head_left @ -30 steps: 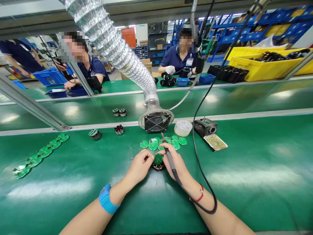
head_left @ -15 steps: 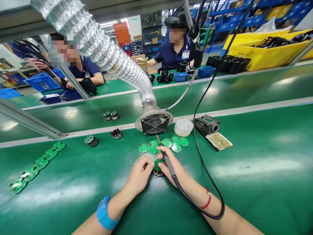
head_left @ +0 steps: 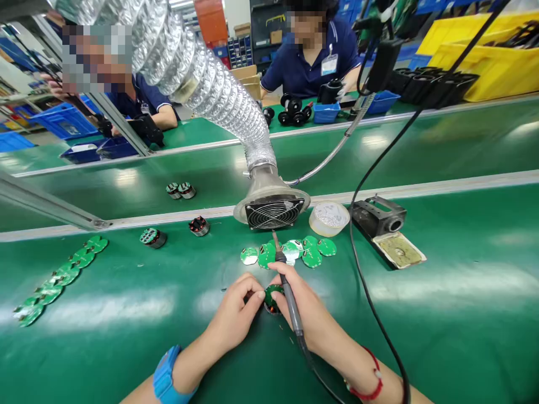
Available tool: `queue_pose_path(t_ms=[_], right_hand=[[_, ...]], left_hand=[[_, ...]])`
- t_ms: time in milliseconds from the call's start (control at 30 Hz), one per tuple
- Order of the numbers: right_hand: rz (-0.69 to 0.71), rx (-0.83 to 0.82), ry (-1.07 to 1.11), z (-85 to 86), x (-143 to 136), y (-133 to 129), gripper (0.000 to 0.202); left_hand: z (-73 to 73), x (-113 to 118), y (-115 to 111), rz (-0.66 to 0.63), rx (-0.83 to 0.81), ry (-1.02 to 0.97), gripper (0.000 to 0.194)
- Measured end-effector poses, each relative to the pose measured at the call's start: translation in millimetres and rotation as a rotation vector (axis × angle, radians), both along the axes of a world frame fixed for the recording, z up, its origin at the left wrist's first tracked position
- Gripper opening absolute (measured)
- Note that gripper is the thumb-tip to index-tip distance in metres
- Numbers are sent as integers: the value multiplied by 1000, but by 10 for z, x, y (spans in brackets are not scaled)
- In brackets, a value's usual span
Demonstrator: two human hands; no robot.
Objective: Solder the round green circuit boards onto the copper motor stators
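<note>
A round green circuit board (head_left: 275, 292) sits over a motor stator (head_left: 272, 308) on the bench, between my hands. My left hand (head_left: 238, 306) is closed, thumb and fingertips pinching at the board's left edge. In my right hand (head_left: 301, 300) lies a soldering iron (head_left: 290, 297), its tip pointing away from me, while the thumb presses on the board and the fingers reach round its far side. Just beyond stands a cluster of loose round circuit boards (head_left: 311, 257). Parts of the board and stator are hidden by my fingers.
A fume extractor (head_left: 275, 213) hangs ahead, beside a solder wire roll (head_left: 329, 219) and an iron stand (head_left: 381, 216). The iron's cable (head_left: 357, 258) loops along the right. Leftward are stators (head_left: 153, 238) and a row of circuit boards (head_left: 67, 274). Two co-workers sit across the bench.
The camera view has shifted and come slightly closer. Both hands keep their hold at the board and stator, the iron still in the right hand. Small copper-coloured bits now show beside the stator.
</note>
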State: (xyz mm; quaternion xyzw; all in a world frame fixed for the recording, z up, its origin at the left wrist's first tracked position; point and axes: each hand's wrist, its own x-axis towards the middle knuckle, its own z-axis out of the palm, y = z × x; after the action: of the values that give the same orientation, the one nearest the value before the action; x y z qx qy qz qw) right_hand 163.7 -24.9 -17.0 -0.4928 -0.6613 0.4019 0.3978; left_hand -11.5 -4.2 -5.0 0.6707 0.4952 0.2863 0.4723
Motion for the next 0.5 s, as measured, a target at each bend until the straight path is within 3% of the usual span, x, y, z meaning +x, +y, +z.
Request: queue_pose_path(t_ms=[367,500], right_hand=[[-57,270,-212,20,-97,-56,47],[-90,232,-195,-6,-131,-87,46]], left_hand=[[39,-37,-11,-60,73,18,26],[45,0,-65,-110,129,-6,22]])
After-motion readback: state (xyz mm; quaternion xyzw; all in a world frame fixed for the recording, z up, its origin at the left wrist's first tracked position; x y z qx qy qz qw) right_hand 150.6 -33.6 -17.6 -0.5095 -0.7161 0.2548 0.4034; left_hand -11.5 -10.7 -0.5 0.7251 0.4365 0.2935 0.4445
